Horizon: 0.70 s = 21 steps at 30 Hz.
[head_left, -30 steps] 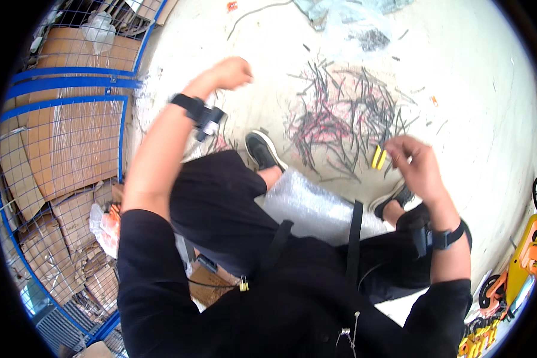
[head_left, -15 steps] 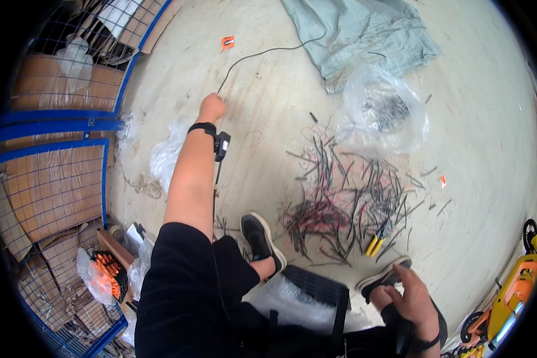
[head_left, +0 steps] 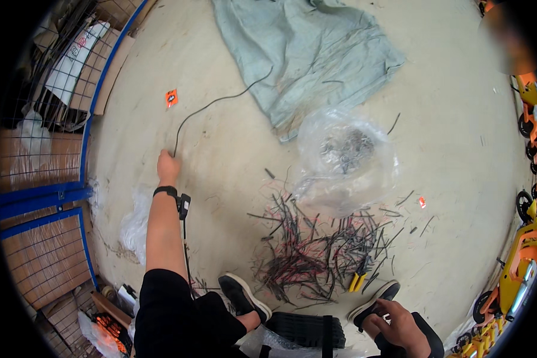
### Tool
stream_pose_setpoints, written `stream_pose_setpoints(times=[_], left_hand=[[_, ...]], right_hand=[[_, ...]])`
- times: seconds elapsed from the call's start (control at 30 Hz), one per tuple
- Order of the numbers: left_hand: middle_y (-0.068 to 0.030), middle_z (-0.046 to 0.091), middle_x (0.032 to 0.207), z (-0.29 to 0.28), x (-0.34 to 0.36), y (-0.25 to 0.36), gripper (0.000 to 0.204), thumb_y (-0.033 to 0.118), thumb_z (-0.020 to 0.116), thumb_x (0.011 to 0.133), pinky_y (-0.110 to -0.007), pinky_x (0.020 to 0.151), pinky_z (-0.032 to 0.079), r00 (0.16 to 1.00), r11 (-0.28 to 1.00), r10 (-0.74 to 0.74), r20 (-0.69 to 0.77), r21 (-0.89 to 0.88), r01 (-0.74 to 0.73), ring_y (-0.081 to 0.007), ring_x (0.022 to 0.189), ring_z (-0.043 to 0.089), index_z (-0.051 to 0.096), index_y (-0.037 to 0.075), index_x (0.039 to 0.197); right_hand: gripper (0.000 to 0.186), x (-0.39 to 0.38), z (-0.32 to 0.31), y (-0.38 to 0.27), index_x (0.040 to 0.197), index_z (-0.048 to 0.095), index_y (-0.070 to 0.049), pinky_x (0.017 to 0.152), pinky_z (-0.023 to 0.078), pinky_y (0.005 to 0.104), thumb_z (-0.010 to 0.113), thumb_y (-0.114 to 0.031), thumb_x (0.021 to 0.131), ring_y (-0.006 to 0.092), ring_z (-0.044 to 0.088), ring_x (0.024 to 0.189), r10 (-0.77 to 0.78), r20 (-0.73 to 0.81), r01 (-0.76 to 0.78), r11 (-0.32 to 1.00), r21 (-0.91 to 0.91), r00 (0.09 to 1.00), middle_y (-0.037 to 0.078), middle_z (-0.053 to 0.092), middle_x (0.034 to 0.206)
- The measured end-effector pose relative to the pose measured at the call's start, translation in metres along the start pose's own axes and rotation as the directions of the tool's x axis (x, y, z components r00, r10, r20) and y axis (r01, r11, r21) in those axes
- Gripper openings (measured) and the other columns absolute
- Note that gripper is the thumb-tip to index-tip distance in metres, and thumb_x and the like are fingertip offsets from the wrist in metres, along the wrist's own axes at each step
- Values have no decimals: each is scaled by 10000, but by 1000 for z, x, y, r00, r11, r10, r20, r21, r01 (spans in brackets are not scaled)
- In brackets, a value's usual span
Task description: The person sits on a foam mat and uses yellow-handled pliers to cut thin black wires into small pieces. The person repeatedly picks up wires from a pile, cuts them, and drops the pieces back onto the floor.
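Observation:
My left hand [head_left: 168, 169] reaches far forward on the left, its fingers closed around one end of a thin black cable [head_left: 209, 106]. From there the cable curves away to a grey-green cloth sack [head_left: 316, 53], where its far end lies. My right hand [head_left: 401, 328] is low at the right by my knee, fingers bent and apart, with nothing visible in it. Between my feet and the sack spreads a heap of short black cable pieces and red strands [head_left: 316, 256]. Yellow-handled pliers [head_left: 357, 282] lie at the heap's near right edge.
A clear plastic bag [head_left: 316, 185] with dark bits inside sits beyond the heap. Blue mesh cages [head_left: 83, 155] holding cardboard stand at the left. Yellow and orange wheeled items [head_left: 525, 256] line the right edge. A black crate [head_left: 307, 328] lies between my legs.
The view has shifted, so the floor items appear lower and farther left. My left hand still grips the cable. A blurred brownish shape now shows at the upper right.

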<state>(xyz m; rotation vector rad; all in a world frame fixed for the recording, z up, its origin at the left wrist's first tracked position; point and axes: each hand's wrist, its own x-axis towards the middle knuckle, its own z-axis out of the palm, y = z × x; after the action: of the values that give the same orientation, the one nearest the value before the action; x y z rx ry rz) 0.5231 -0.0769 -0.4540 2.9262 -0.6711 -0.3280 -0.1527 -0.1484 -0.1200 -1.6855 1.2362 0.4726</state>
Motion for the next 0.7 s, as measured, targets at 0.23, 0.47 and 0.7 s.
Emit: stream_pose_setpoints(times=[0.23,0.47,0.7], left_hand=[[-95,663,834,-31,-30,1,231,234,674,821,-330,631,491,906,765,-12,424,-579,281,-174,711,609,636,28,918],[8,639,872,-193,-172,151,197,224,641,924,-208,576,416,706,314,481,519,-854,414,-59,622,505,646,51,1017],[10,628,866,-323,-347,219,279,180,577,965,-207,576,419,543,242,786,296,-955,170,-48,623,491,620,-1,1171]], right_hand=[[457,-17,-17,-2,1201,558,-21,689,547,342,741,-134,798,292,668,820,-149,-43,145,987,-70,988,159,646,952],[469,-76,-15,2,1213,547,-21,739,517,403,719,-153,797,369,625,872,-307,-93,293,945,-144,947,180,620,967],[472,-146,-9,19,1230,535,-21,749,504,421,703,-184,819,382,604,894,-508,-163,489,860,-146,845,186,609,968]])
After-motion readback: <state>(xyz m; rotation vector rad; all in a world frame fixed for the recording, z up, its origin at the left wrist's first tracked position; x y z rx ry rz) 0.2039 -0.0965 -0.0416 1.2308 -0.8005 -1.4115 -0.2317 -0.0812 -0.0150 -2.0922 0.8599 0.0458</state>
